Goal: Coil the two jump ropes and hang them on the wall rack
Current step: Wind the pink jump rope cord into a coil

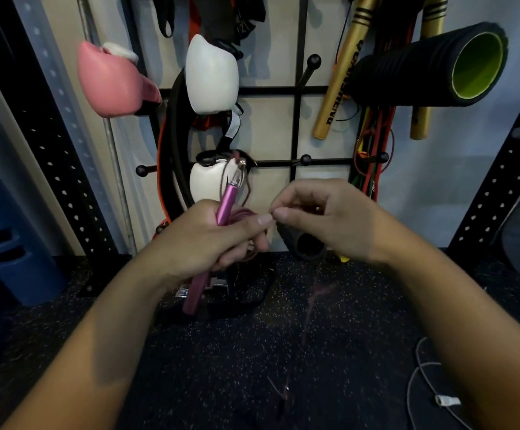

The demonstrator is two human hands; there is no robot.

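Your forearms fill the near foreground, and your left hand (218, 234) is wrapped tight round the pink handles (226, 204) with a few turns of pink rope (242, 216) bunched against them. Your right hand (323, 218) sits just beside it, thumb and forefinger pinched together at your left thumb tip, seemingly on a strand, though the cord there is too thin to make out. A blurred length of the same rope trails down toward the floor (330, 305).

This looks like mid-coil on rope 1 of 2. The loose tail is your risk: if the pinch slips, the turns in your left fist could spring open and tangle. The tail could also snag on the black strap lying below.

Rope 2, a pale cord (420, 377), lies uncoiled on the floor at your lower right. Ahead, the rack (299, 125) is crowded with gloves, bands, sticks and a roller (423, 72); the free peg (314, 61) looks the easiest to reach.
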